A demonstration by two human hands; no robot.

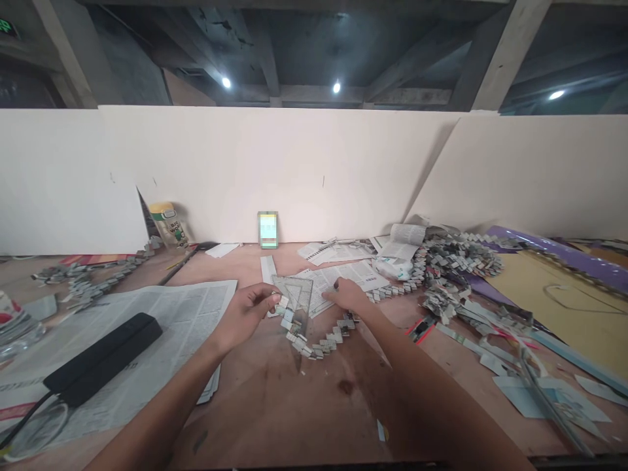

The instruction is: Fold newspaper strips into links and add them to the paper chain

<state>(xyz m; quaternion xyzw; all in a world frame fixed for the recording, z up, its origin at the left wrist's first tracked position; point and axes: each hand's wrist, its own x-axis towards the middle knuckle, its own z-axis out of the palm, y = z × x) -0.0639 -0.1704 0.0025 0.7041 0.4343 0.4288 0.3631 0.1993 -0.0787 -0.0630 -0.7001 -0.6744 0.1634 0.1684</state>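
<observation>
My left hand (pixel 248 311) pinches one end of a zigzag chain of folded newspaper (pixel 321 347) between thumb and fingers. From there the chain curves down over the tabletop and up to the right, passing beneath my right wrist. My right hand (pixel 349 296) is closed above a sheet of newspaper (pixel 360 276), its fingers curled together. A small dark spot shows at the fingertips, too small to name. Between the hands lies a clear triangular set square (pixel 300 292), partly behind the chain. A white paper strip (pixel 267 269) lies just beyond my left hand.
A black power-strip-like box (pixel 103 356) rests on spread newspaper (pixel 167 327) at left. A phone (pixel 268 230) leans on the white partition (pixel 314 157). A yellow-capped jar (pixel 169 224) stands back left. Piled paper chains (pixel 456 255), a red-edged tool (pixel 420 329) and paper scraps (pixel 549 396) lie right.
</observation>
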